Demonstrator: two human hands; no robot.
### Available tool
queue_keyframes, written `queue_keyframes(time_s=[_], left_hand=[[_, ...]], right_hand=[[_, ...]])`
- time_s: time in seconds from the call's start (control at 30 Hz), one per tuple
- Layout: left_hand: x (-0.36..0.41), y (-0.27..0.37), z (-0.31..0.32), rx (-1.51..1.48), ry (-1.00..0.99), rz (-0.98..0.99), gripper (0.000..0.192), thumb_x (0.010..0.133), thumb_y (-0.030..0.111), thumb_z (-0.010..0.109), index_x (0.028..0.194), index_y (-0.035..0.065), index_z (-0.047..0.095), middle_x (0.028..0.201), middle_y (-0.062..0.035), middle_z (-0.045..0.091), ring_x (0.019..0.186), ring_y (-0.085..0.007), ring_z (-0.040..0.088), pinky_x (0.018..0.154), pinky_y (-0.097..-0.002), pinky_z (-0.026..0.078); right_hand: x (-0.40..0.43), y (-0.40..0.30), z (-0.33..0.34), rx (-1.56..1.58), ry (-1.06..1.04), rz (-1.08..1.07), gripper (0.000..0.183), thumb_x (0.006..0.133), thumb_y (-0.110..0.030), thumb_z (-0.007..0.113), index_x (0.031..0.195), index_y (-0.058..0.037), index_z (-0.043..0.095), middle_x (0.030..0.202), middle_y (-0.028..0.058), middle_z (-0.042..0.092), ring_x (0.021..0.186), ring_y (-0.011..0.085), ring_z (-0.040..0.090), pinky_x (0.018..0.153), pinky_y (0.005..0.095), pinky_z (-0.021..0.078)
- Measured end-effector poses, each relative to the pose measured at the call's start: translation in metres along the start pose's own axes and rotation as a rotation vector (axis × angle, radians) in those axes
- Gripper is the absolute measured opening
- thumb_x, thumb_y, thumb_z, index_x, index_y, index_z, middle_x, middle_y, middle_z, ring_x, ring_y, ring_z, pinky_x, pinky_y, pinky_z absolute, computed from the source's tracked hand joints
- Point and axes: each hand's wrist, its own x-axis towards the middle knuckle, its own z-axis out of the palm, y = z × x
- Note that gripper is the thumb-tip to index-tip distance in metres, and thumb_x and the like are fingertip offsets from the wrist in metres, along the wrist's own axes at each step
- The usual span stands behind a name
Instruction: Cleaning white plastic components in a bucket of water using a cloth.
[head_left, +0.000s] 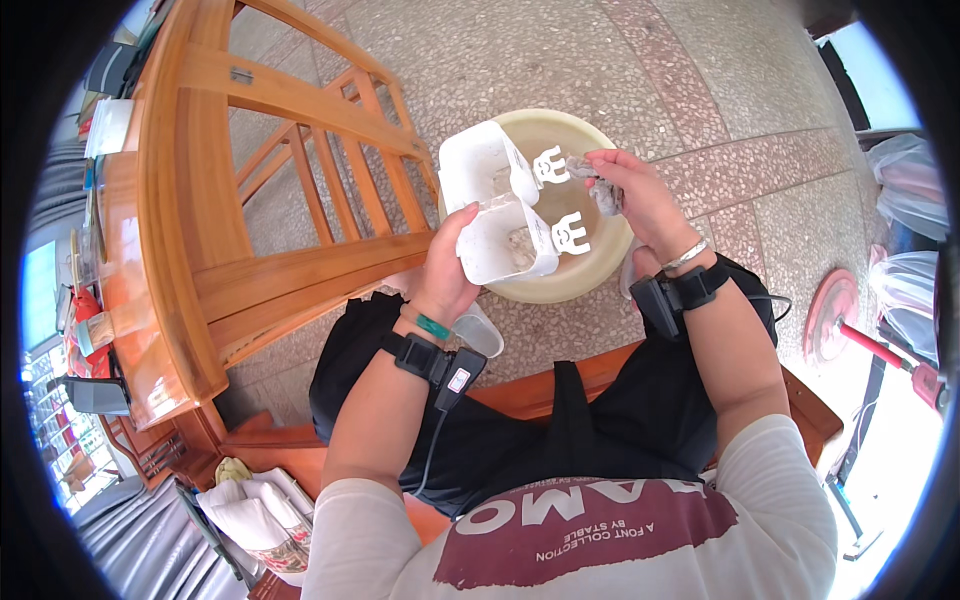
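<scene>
My left hand (445, 271) grips the near left side of a white plastic two-compartment holder (469, 154), thumb over its rim. The holder is tilted, so I look down into both compartments; greyish marks show at their bottoms. Two white cut-out figures with smiling faces, a far one (551, 165) and a near one (571, 234), stick out from its right side. Beneath the holder stands a round, pale yellow basin (611, 259) with cloudy water in it. Just right of the far figure, my right hand (643, 196) pinches a crumpled grey wet cloth (607, 196) over the basin.
Left of the basin stands a wooden piece of furniture with slats (330, 187). Speckled tile floor (465, 52) surrounds the basin. I sit on a wooden seat (525, 394). A red weight plate on a bar (831, 319) and plastic-wrapped items (907, 187) are to the right.
</scene>
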Motion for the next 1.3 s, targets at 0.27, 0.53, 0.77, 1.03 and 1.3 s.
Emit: queue_keyframes(time_s=[0.27,0.53,0.77,1.03,1.3], left_hand=[[-0.003,0.004,-0.007,-0.132,-0.389,-0.119,0.057,0.082,0.026,0.04,0.129,-0.0063,0.035,0.126,-0.0213,0.047,0.115,-0.0282,0.048,0.097,-0.0385,0.038],[0.01,-0.012,-0.03,0.239,-0.026,-0.049,0.036,0.08,-0.004,0.047,0.117,-0.0026,0.049,0.114,-0.0122,0.056,0.099,-0.0199,0.057,0.089,-0.0326,0.045],[0.01,-0.012,-0.033,0.542,0.061,0.062,0.03,0.084,-0.004,0.047,0.113,0.001,0.056,0.111,-0.0083,0.059,0.1,-0.0161,0.056,0.089,-0.0285,0.043],[-0.003,0.0,-0.031,1.565,-0.025,0.814,0.057,0.072,-0.012,0.047,0.121,0.0147,0.053,0.11,-0.0107,0.06,0.114,-0.0323,0.047,0.098,-0.0369,0.035],[-0.002,-0.008,-0.023,1.749,0.089,0.859,0.053,0.073,-0.006,0.049,0.122,0.0152,0.053,0.113,-0.0072,0.059,0.118,-0.0303,0.044,0.1,-0.045,0.031]], right_hand=[[-0.009,-0.016,0.004,0.113,-0.13,0.022,0.036,0.092,-0.034,0.047,0.109,-0.0042,0.056,0.092,0.0015,0.06,0.079,0.0079,0.054,0.064,0.0213,0.0428],[-0.02,-0.014,0.014,0.073,-0.283,-0.009,0.033,0.089,-0.025,0.054,0.113,-0.0015,0.054,0.097,-0.0003,0.06,0.086,0.0069,0.055,0.076,0.021,0.0437],[0.034,0.049,-0.015,0.036,-0.175,0.08,0.03,0.084,-0.022,0.059,0.109,-0.0035,0.057,0.09,0.002,0.06,0.081,0.0107,0.056,0.074,0.024,0.0454],[0.078,0.151,-0.01,-1.416,0.091,-0.234,0.042,0.079,-0.009,0.055,0.12,-0.0064,0.047,0.126,0.0172,0.042,0.119,0.0327,0.039,0.097,0.0379,0.0355],[0.091,0.183,-0.027,-1.579,-0.11,-0.525,0.04,0.078,-0.016,0.056,0.117,-0.0076,0.053,0.117,0.0128,0.053,0.112,0.0313,0.047,0.083,0.0377,0.0457]])
